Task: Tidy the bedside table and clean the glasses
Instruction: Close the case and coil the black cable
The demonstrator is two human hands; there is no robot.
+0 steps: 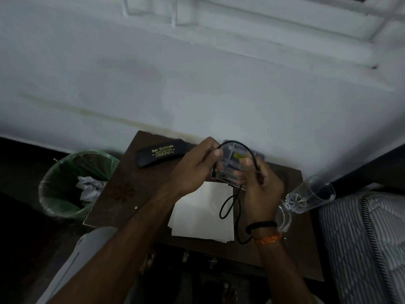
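A thin black cable [230,202] is held by both hands above the brown bedside table [118,189]. My left hand [195,170] pinches one end of it between thumb and fingers. My right hand [263,189] grips the other part; the cable arches between the hands and a loop hangs down over a stack of white tissue sheets [201,218]. Behind the hands lies a clear plastic box [236,159] with a yellow label. A black glasses case [160,154] with gold lettering rests at the table's back left.
A clear glass [311,196] stands at the table's right edge, with a glass mug [285,218] beside my right wrist. A bin with a green liner [72,183] and crumpled paper stands on the floor to the left. A striped mattress [361,238] is on the right; a pale wall lies behind.
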